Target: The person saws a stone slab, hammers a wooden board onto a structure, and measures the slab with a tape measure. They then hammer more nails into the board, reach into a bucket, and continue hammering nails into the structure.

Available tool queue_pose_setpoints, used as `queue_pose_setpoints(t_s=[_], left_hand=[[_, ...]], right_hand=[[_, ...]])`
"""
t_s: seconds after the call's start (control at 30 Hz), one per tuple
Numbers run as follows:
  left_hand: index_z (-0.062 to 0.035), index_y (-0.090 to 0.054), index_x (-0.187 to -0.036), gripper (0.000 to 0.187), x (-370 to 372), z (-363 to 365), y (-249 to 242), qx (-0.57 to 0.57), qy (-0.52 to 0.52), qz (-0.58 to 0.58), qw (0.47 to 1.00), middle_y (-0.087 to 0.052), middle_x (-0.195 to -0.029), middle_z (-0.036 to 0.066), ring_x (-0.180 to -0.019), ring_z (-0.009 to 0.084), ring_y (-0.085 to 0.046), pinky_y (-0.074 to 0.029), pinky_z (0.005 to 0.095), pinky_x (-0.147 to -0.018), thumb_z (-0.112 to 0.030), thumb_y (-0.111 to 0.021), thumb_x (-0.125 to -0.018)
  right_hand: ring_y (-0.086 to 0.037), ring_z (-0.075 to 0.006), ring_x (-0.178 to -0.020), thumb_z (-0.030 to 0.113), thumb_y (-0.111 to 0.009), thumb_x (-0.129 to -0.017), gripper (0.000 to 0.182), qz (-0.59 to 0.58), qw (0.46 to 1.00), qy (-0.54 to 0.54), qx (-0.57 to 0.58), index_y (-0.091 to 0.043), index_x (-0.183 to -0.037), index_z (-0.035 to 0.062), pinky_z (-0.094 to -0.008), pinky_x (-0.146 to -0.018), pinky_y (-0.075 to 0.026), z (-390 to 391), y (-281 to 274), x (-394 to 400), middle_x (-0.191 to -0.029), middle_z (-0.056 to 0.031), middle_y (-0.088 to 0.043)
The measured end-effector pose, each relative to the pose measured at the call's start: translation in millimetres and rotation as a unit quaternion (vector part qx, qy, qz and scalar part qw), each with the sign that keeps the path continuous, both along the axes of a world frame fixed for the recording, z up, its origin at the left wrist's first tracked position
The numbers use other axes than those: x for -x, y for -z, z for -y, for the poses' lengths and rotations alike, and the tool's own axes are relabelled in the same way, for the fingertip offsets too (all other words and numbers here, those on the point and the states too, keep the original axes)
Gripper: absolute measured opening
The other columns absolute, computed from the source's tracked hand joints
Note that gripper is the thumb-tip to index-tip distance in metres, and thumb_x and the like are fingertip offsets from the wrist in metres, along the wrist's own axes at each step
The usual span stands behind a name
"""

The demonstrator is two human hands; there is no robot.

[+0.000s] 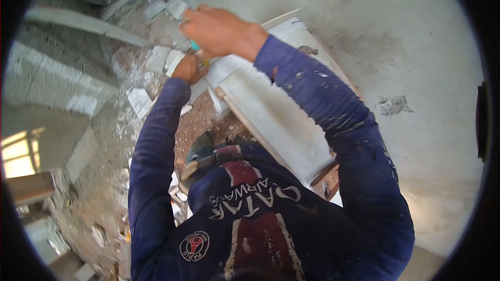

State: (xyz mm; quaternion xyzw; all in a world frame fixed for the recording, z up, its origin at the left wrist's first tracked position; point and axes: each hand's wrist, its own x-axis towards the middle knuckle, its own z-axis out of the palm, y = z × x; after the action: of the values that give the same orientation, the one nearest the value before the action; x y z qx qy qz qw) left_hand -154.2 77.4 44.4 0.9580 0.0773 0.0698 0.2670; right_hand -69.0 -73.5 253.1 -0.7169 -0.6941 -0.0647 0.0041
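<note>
My right hand [219,32] is closed, fingers curled, with a bit of a small teal object [195,46] showing under it; its kind I cannot tell. Just below and to the left, my left hand [189,68] is closed too, close to a white piece [174,60]. A small yellow bit shows at its fingers. Both hands are over the far end of a long whitish board [271,109] with a narrow wooden edge. A small greyish lump [308,50] lies on the board's far part.
A plastered wall [416,62] with a rough patch runs along the right. Broken white tile pieces [138,100] and rubble cover the floor. Pale beams [86,23] slant across the upper left. A reddish-brown wooden piece [328,181] is beside my right arm.
</note>
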Motion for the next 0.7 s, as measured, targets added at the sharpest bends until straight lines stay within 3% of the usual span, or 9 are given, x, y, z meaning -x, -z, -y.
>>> queue_pose_setpoints(t_s=[0.17,0.33,0.43,0.57,0.67,0.7], left_hand=[[-0.0045,-0.065,-0.123,0.049,4,-6,6,-0.014,0.013,0.021,1.0,-0.067,-0.115,0.028,-0.105,0.045,-0.064,-0.052,0.0501,-0.092,-0.024,-0.077,-0.08],[-0.0054,-0.064,-0.123,0.044,6,-5,4,0.001,0.079,0.117,0.99,-0.071,-0.112,0.022,-0.107,0.0425,-0.065,-0.052,0.0462,-0.093,-0.021,-0.074,-0.084],[-0.0052,-0.064,-0.125,0.044,5,-11,5,0.064,0.086,0.062,0.992,-0.068,-0.12,0.022,-0.113,0.0406,-0.064,-0.05,0.0441,-0.096,-0.024,-0.073,-0.086],[-0.0041,-0.064,-0.125,0.045,6,-5,-2,0.065,0.064,0.043,0.995,-0.066,-0.125,0.023,-0.117,0.0392,-0.063,-0.049,0.0439,-0.098,-0.028,-0.073,-0.088],[-0.0034,-0.066,-0.122,0.047,-2,-9,14,0.124,0.061,0.096,0.986,-0.065,-0.127,0.025,-0.123,0.0405,-0.059,-0.048,0.0456,-0.1,-0.034,-0.074,-0.087],[-0.0038,-0.067,-0.122,0.048,-5,-20,19,0.103,0.083,0.028,0.991,-0.063,-0.13,0.027,-0.126,0.0409,-0.056,-0.046,0.0464,-0.102,-0.035,-0.074,-0.087]], right_hand=[[-0.063,-0.0377,-0.109,0.014,-0.082,-0.069,0.048,-0.017,0.998,0.006,-0.062,-0.068,-0.113,0.0023,-0.0448,-0.087,-0.058,-1,11,6,-0.122,-0.0178,-0.062],[-0.063,-0.0373,-0.11,0.012,-0.08,-0.07,0.046,-0.013,0.993,0.03,-0.113,-0.068,-0.113,0.0037,-0.0452,-0.084,-0.058,3,22,10,-0.123,-0.0177,-0.062],[-0.062,-0.0376,-0.111,0.012,-0.079,-0.069,0.048,-0.032,0.986,0.039,-0.157,-0.068,-0.115,0.0046,-0.0456,-0.082,-0.059,6,28,13,-0.123,-0.0173,-0.061],[-0.06,-0.0374,-0.114,0.01,-0.078,-0.069,0.049,-0.087,0.978,0.047,-0.183,-0.066,-0.116,0.0051,-0.0466,-0.083,-0.058,12,35,18,-0.122,-0.0156,-0.06],[-0.059,-0.0375,-0.115,0.01,-0.078,-0.068,0.048,-0.127,0.967,0.049,-0.216,-0.066,-0.115,0.0063,-0.0475,-0.085,-0.058,19,40,11,-0.122,-0.0144,-0.06],[-0.059,-0.0378,-0.115,0.009,-0.078,-0.068,0.047,-0.158,0.959,0.042,-0.23,-0.066,-0.114,0.0071,-0.048,-0.086,-0.058,21,45,12,-0.122,-0.0139,-0.06]])
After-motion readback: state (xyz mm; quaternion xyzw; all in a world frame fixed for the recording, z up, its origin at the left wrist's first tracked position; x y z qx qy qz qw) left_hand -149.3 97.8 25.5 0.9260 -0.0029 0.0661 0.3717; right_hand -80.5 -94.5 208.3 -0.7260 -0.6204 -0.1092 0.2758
